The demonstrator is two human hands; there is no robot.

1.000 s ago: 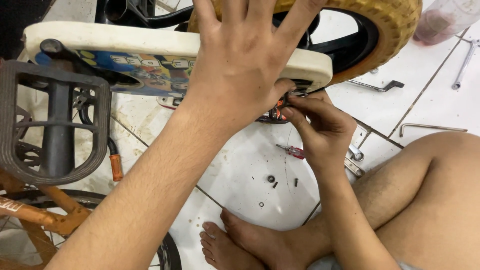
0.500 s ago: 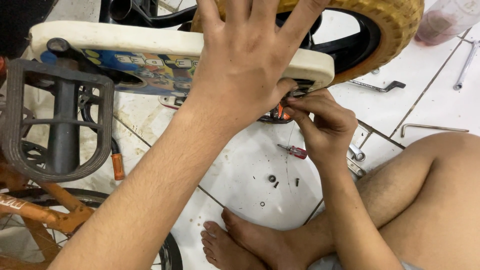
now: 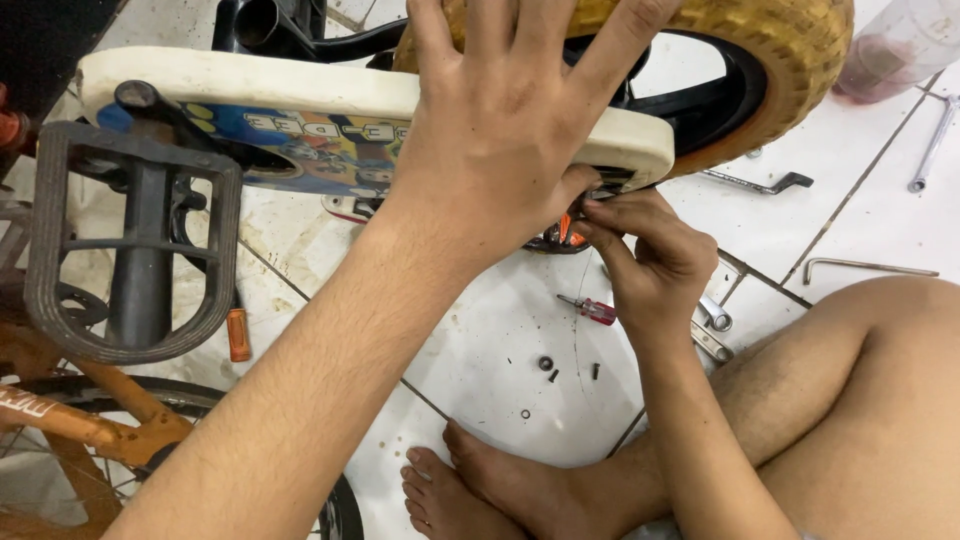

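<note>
A small upturned bicycle lay on a white tiled floor (image 3: 480, 340), its yellow foam-like tyre (image 3: 790, 50) curving over a black rim at the top of the frame. The white plastic chain guard (image 3: 250, 85), smooth-edged and printed with a blue cartoon panel, stretched across the view, and the black ribbed pedal (image 3: 130, 250) stood out at the left on its crank. Compared with a second earlier, the guard and pedal had drifted slightly rightward and downward in view, while both hands kept almost exactly their places, which suggests slow, fiddly work at one small fastening point rather than any completed step.

The left hand (image 3: 510, 130) was spread flat, fingers wide, pressing on the guard and tyre and clasping nothing. The right hand (image 3: 650, 255) sat just beneath the guard's rounded end, its grip pinched closed on a small part at the guard's lower edge; the part itself was too hidden to identify, though a sliver of orange showed beside the fingertips.

On the tiles near the right wrist lay a short red-handled screwdriver (image 3: 592, 309), and nearer the person's bare feet (image 3: 470, 490) a scatter of tiny dark nuts and screws (image 3: 548, 364). Bare steel tools, a bent hex key (image 3: 865, 267) among them, rested farther right.
</note>
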